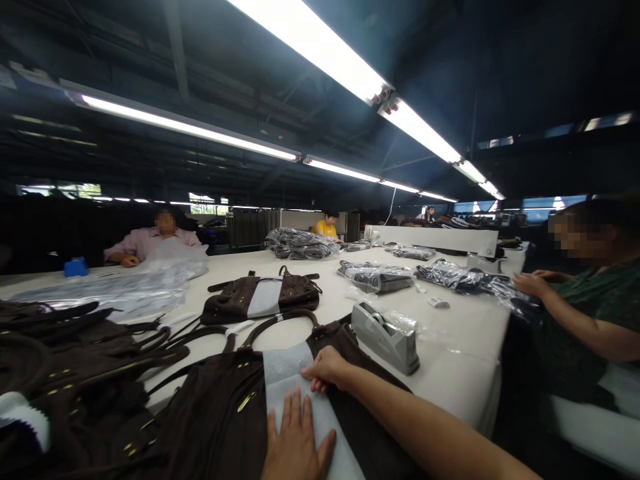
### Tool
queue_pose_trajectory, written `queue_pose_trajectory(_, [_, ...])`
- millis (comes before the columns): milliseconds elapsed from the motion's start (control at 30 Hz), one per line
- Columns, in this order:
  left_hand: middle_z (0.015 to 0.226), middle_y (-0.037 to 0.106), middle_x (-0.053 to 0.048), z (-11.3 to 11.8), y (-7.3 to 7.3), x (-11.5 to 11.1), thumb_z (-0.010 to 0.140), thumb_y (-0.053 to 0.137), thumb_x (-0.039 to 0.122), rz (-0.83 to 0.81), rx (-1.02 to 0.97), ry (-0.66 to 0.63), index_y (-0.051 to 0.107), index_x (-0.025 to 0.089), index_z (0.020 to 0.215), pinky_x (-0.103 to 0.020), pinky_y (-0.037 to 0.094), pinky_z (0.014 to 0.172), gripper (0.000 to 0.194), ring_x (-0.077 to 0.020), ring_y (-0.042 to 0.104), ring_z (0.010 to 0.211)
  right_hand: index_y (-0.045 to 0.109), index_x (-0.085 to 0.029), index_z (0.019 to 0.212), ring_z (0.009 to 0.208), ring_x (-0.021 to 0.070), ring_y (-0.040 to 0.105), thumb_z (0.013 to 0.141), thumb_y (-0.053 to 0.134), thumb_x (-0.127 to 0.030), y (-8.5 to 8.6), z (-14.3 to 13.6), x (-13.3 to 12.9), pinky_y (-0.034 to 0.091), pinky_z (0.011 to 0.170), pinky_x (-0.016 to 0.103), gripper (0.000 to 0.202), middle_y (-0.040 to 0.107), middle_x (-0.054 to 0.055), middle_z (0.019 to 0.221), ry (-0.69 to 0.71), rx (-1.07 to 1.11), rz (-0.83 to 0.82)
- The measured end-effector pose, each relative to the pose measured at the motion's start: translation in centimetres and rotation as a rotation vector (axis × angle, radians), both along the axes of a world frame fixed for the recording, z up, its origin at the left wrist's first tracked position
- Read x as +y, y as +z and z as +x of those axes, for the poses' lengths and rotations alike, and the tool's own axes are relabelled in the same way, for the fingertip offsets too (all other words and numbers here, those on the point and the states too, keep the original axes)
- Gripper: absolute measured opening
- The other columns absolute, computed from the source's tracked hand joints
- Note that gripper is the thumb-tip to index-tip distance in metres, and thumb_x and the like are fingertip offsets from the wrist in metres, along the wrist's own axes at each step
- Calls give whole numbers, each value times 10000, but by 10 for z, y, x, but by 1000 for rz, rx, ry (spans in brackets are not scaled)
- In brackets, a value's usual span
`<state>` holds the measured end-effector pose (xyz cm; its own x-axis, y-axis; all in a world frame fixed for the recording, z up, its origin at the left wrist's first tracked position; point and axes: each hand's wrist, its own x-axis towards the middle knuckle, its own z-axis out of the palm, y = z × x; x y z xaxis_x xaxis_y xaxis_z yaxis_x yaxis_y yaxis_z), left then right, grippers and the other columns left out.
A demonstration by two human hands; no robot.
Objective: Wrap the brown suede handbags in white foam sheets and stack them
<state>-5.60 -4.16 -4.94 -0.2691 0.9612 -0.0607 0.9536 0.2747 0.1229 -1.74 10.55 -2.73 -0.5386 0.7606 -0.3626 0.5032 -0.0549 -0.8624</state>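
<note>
A dark brown handbag (215, 407) with looped handles and gold-coloured fittings lies in front of me, a pale paper strip (285, 367) running across its middle. My left hand (297, 437) rests flat on the strip, fingers spread. Just above it, my right hand (327, 370) is closed, its thumb and fingertips together at the strip's right edge; whatever they may hold is too small to make out. A grey tape dispenser (385, 337) stands beyond the right hand. Behind, another brown handbag (230, 300) also has a white strip (265, 297) round it.
More brown bags (90, 373) pile up at the left. Clear plastic sheets (125, 290) and a blue object (76, 267) lie farther back. Plastic-wrapped bags (375, 277) are spread over the white table (465, 363). One person (590, 300) works at the right, another (155, 243) across the table.
</note>
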Motion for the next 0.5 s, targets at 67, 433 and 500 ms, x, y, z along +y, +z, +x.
queue_pose_trajectory(67, [1534, 163, -187, -1, 1, 0, 867, 233, 546, -12, -1, -2, 267, 48, 1435, -578, 121, 1166, 757, -318, 132, 1442, 480, -136, 456, 297, 58, 419, 805, 690, -129, 1, 6, 1, 327, 309, 147, 408, 517, -15, 375, 57, -63, 45])
queue_pose_trajectory(433, [1513, 177, -204, -4, 3, 3, 862, 291, 526, -22, 20, -18, 294, 25, 1410, -573, 182, 1152, 743, -332, 181, 1424, 683, -168, 781, 561, 122, 627, 793, 705, -282, 65, 75, 13, 461, 527, 185, 117, 695, 6, 656, 102, -133, 330])
queue_pose_trajectory(500, [1506, 198, -201, -5, -1, 4, 864, 293, 533, -10, 56, -29, 312, 29, 1402, -576, 212, 1142, 738, -331, 208, 1418, 685, -175, 922, 775, 139, 673, 892, 583, -325, 89, 108, 45, 475, 630, 183, 184, 727, 50, 871, -98, -158, 453])
